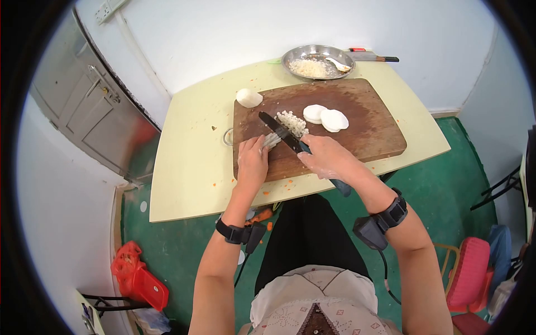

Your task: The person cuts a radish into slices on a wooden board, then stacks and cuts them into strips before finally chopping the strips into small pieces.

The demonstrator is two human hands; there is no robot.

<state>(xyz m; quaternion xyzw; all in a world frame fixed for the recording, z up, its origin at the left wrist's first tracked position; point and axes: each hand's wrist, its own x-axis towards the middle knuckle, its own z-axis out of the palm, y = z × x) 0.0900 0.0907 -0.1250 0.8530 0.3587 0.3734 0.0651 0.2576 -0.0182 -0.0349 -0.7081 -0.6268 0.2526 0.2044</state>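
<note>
My right hand (330, 157) grips the dark blue handle of a kitchen knife (280, 129), whose dark blade slants up and left across the cutting board (357, 142). Just left of the blade, my left hand (253, 162) presses a bundle of white radish strips (272, 140) onto the board with closed fingers. Small diced white radish (292, 122) is heaped on the far side of the blade. Right of that pile lie several round radish slices (334, 119), overlapping. A cut chunk of white radish (249, 98) rests at the board's far left corner.
Behind the board stands a round metal dish (318, 49) with chopped pale bits and a white spoon (338, 65). A cleaver (365, 56) lies beside it. Orange scraps dot the pale yellow table (190, 151). A red bin (146, 286) is on the floor at left.
</note>
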